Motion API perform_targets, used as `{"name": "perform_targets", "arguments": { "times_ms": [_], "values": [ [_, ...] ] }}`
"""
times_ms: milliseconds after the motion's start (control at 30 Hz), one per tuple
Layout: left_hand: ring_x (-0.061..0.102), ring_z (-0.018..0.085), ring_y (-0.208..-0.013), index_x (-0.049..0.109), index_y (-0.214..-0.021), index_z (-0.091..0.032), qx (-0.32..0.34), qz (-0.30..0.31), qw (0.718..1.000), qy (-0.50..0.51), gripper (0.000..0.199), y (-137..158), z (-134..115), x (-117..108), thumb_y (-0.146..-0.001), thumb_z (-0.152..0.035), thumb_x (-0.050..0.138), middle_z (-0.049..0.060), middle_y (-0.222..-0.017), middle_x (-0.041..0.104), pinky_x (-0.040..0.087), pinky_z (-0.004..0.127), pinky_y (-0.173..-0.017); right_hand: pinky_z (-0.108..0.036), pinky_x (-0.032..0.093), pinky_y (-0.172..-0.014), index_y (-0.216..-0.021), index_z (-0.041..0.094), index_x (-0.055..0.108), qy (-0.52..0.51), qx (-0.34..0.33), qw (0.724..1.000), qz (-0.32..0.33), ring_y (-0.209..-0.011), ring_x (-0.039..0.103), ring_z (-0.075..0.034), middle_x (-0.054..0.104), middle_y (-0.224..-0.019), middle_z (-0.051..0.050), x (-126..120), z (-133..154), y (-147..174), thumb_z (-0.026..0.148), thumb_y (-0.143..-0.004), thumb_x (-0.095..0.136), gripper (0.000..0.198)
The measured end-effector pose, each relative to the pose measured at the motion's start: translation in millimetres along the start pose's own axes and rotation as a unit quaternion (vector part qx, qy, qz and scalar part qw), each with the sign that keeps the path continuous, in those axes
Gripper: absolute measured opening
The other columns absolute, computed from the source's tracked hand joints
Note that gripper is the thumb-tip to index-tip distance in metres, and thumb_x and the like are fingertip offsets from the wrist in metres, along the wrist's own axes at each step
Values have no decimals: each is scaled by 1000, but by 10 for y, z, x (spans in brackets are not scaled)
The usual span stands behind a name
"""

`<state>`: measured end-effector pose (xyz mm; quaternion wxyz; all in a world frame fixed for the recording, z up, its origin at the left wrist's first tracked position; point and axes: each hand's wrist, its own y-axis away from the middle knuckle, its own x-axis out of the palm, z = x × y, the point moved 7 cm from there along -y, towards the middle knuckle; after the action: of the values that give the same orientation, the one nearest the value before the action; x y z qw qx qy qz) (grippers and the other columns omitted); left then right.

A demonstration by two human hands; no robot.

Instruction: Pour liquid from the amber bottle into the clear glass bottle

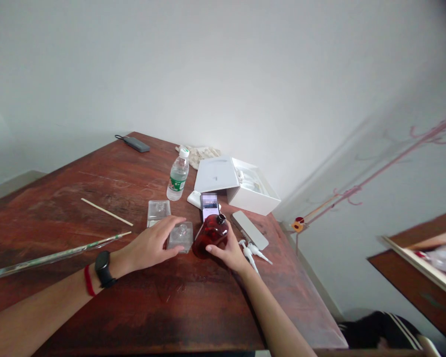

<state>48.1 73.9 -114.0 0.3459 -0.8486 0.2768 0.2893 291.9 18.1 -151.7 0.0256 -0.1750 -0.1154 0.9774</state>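
Note:
My right hand (228, 253) is wrapped around a dark red, see-through bottle (210, 237) with an uncapped neck, tilted slightly to the right. My left hand (158, 243) grips a clear square bottle (181, 238) from its left side, thumb along the near side and fingers along the far side. A second clear square container (158, 210) stands just behind that hand, partly hidden by it. White pump heads (250, 252) lie on the table right of my right hand. A lit phone (209, 204) lies behind the red bottle.
A water bottle (177, 176) stands behind the clear containers. White boxes (254, 198), a grey case (250, 229) and a cloth (200, 154) lie to the back and right. Thin sticks (106, 211) lie left, a dark device (136, 144) far back. A pink rack (371, 178) leans beside the table.

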Motion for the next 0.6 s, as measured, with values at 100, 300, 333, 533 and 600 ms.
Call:
{"name": "perform_targets", "arguments": {
  "times_ms": [100, 300, 333, 533, 600],
  "values": [
    [66, 35, -136, 49, -152, -21, -7, 8, 1000, -4, 61, 0, 6, 1, -98, -41, 68, 16, -149, 65, 52, 49, -119, -56, 39, -127, -158, 27, 39, -8, -6, 1000, -12, -144, 58, -35, 58, -155, -16, 11, 41, 6, 62, -76, 91, 103],
    [66, 35, -137, 50, -151, -21, -7, 3, 1000, 7, 61, 13, 32, -3, -98, -45, 68, 16, -150, 65, 52, 50, -119, -56, 39, -126, -158, 27, 44, -12, -9, 1000, -24, -142, 59, -36, 62, -152, -15, 14, 81, 2, 59, -72, 95, 105],
    [66, 35, -136, 50, -151, -21, -7, 0, 1000, 9, 61, 16, 32, -4, -98, -44, 68, 16, -149, 66, 53, 50, -118, -57, 40, -126, -158, 27, 44, -12, -10, 1000, -25, -143, 59, -36, 62, -152, -15, 12, 86, -2, 59, -71, 96, 106],
    [68, 33, -134, 49, -150, -23, 2, -18, 1000, 8, 57, 37, 13, -6, -98, -35, 69, 15, -147, 67, 56, 48, -116, -55, 39, -126, -154, 25, 47, -15, -22, 999, -21, -143, 59, -37, 64, -149, -16, 15, 131, -16, 63, -69, 96, 105],
    [68, 33, -135, 48, -151, -24, 6, -20, 1000, 7, 58, 42, 6, -2, -98, -33, 70, 14, -147, 67, 56, 48, -117, -54, 39, -126, -153, 24, 47, -17, -25, 999, -14, -143, 59, -37, 63, -150, -17, 18, 144, -7, 65, -70, 94, 104]
  ]
}}
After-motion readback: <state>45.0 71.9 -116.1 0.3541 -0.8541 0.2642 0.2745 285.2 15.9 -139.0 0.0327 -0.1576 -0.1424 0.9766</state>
